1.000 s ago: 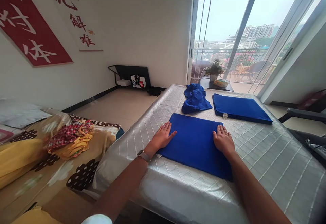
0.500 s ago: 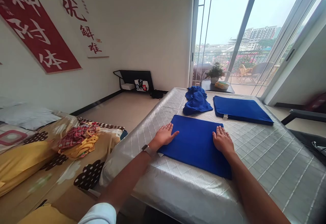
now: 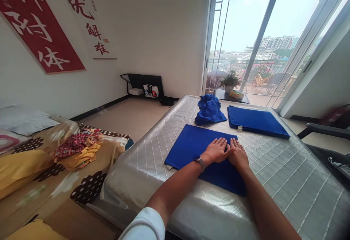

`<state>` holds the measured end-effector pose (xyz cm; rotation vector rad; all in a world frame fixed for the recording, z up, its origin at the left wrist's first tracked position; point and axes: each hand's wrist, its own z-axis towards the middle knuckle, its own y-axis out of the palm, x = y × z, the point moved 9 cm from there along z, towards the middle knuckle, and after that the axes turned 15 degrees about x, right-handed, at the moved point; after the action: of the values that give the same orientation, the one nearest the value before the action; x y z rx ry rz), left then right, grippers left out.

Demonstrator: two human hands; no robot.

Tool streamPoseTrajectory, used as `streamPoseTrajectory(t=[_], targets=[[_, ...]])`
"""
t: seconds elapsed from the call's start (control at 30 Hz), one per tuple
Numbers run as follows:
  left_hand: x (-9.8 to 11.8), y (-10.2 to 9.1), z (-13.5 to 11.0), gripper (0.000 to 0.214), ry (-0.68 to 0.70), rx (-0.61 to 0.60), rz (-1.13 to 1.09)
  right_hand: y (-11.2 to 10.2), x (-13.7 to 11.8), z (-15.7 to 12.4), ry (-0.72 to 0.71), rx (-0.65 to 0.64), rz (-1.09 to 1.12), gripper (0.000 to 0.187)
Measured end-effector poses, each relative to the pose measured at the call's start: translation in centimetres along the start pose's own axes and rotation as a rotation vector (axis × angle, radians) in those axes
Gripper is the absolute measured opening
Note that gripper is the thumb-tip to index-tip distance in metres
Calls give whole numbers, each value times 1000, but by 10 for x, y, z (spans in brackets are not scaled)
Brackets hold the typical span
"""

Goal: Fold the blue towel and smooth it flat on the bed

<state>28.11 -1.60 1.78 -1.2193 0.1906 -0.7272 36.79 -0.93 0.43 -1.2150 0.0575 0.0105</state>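
A folded blue cloth [image 3: 188, 145] lies flat on the silver quilted mattress [image 3: 276, 167] in front of me. Palm down on its right half is my left hand [image 3: 217, 150], fingers stretched out, with a watch on the wrist. My right hand [image 3: 238, 153] rests flat on the cloth's right edge, its thumb side against my left hand. Beyond, to the right, sits a neat stack of folded blue cloth [image 3: 257, 120] with a white tag. A crumpled blue cloth [image 3: 210, 109] lies at the mattress's far end.
At left is a bed with a patterned sheet [image 3: 62, 185], a yellow pillow [image 3: 24, 170] and a heap of red plaid and yellow clothes [image 3: 79, 147]. A black armchair [image 3: 325, 134] stands at the right. Past the mattress, a small table holds a potted plant [image 3: 230, 81].
My left hand has slid right across the blue cloth, from its left edge to beside my right hand. The right hand stays at the right edge. The view has shifted slightly.
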Motion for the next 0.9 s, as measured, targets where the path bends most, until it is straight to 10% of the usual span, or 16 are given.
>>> streamPoseTrajectory(t=[0.17,0.5,0.9], targets=[[-41,-6,-12,75,-69,-19,34,-3,-3,1,31,-1,43,64],[-191,-60,-56,81,-418,50,182,-3,-1,2,70,-23,49,65],[-201,-60,-59,87,-453,95,149,-10,-8,19,6,-56,-101,62]])
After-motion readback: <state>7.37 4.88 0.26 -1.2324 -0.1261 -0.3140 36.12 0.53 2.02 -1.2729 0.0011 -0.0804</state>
